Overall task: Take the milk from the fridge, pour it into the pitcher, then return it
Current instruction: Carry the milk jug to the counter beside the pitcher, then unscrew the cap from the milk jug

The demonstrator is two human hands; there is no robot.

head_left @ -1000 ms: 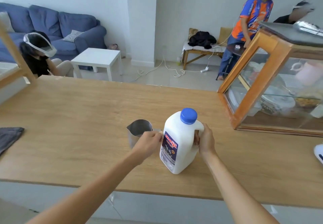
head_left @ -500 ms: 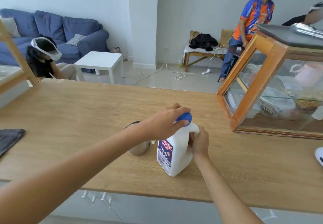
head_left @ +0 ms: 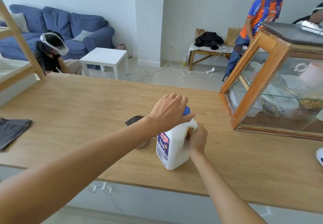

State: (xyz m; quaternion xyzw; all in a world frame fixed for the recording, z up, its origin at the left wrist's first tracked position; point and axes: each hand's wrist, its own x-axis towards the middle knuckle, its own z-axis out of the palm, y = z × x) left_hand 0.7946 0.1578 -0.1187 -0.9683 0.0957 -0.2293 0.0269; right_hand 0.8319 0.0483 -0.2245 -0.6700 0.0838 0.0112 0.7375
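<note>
Head view: the milk jug (head_left: 172, 151) stands upright on the wooden counter (head_left: 87, 111), near its front edge. My left hand (head_left: 170, 111) is closed over the blue cap (head_left: 186, 110), fingers curled around it. My right hand (head_left: 197, 139) is wrapped around the jug handle on the jug's right side. The metal pitcher (head_left: 135, 121) stands on the counter just beside the jug, to its left, mostly hidden behind my left forearm.
</note>
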